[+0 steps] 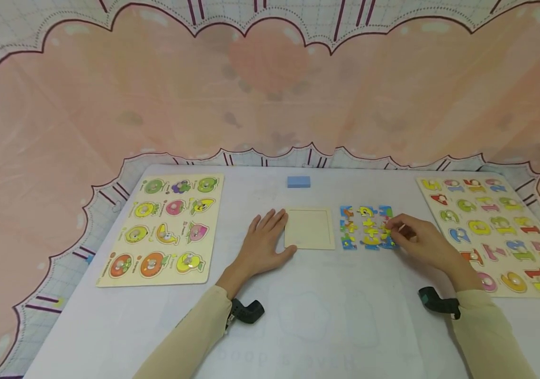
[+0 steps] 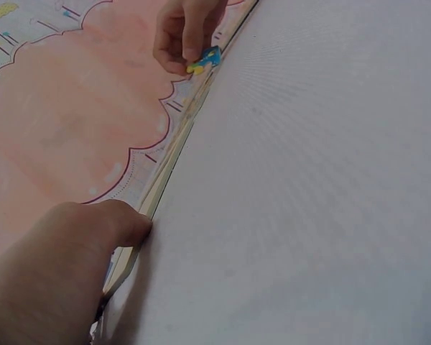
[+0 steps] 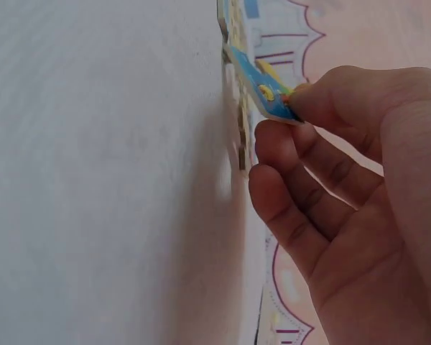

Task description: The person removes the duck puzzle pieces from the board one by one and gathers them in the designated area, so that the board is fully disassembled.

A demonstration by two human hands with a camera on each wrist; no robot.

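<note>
A square wooden puzzle tray (image 1: 309, 229), pale and bare inside its raised rim, lies at the middle of the white table. My left hand (image 1: 262, 243) rests at its left side, fingers extended past the upper left corner and thumb against the lower edge. To the tray's right, several colourful jigsaw pieces (image 1: 369, 226) are laid out in columns. My right hand (image 1: 416, 241) pinches a blue and yellow jigsaw piece (image 3: 264, 92) between thumb and fingertips, at the lower right of this group. In the right wrist view that piece is tilted up from the table.
A fruit peg board (image 1: 215, 231) lies on the left and an alphabet board (image 1: 440, 226) on the right, close by my right forearm. Behind the tray sits a small blue block (image 1: 298, 182). A patterned peach curtain (image 1: 270, 116) hangs behind the table.
</note>
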